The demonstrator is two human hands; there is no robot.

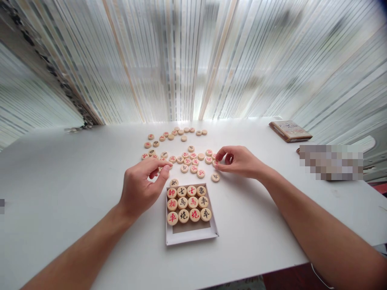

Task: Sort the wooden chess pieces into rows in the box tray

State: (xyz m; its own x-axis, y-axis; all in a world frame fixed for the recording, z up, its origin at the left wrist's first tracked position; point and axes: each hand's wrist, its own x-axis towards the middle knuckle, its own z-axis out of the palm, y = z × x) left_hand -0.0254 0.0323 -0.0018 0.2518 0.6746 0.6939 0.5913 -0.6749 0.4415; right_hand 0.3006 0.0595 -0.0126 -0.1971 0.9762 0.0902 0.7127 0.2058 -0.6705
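Note:
Round wooden Chinese chess pieces with red or black characters are spread over the white table. My left hand [145, 179] is at the left of the loose group, its thumb and forefinger closed at a Chinese chess piece [170, 164], mostly hidden by the fingertips. On the right, my right hand [238, 161] pinches a red-marked Chinese chess piece [215, 163] at the group's edge. Between my forearms lies a shallow white box [193, 237] holding several pieces face up in rows, with bare brown bottom at its near end. A black-marked piece [174, 183] touches or overlaps its far left corner.
More loose pieces [184, 138] lie farther back, some showing blank faces. A brown flat box [290, 131] is at the back right, with a blurred-out object [331, 162] nearer. A striped string curtain [193, 60] hangs behind the white table [75, 181].

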